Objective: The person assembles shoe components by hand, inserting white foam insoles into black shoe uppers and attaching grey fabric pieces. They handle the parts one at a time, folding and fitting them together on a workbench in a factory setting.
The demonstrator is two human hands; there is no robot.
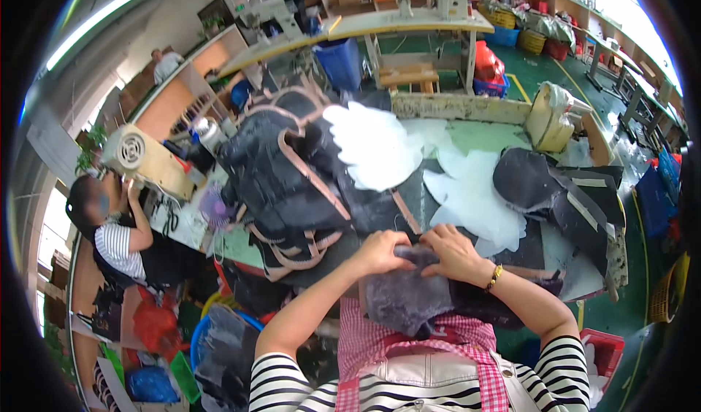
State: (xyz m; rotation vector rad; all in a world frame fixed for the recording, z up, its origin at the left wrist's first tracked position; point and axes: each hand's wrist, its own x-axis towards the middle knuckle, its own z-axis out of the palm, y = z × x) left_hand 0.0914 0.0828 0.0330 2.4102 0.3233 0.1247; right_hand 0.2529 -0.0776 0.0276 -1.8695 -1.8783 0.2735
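At the near edge of the worktable, my left hand (pixel 383 252) and my right hand (pixel 456 254) are close together. Both have their fingers bent around the upper edge of a dark grey, soft sheet of material (pixel 409 295), which hangs down in front of my checked apron. Whether it is leather or fabric I cannot tell. Beyond my hands lie white scalloped sheets (pixel 376 145) and more pale sheets (pixel 475 200) on the table. To the left is a heap of black pieces (pixel 266 156) with pinkish-tan strips (pixel 314 175). Black cut pieces (pixel 526 178) lie at the right.
A co-worker (pixel 120 229) sits at the left beside a cream sewing machine (pixel 146 160). A small purple fan (pixel 217 206) stands near the heap. On the floor at the lower left is a blue tub (pixel 201 346) with dark pieces in it. A cream machine part (pixel 549 120) stands at the table's far right.
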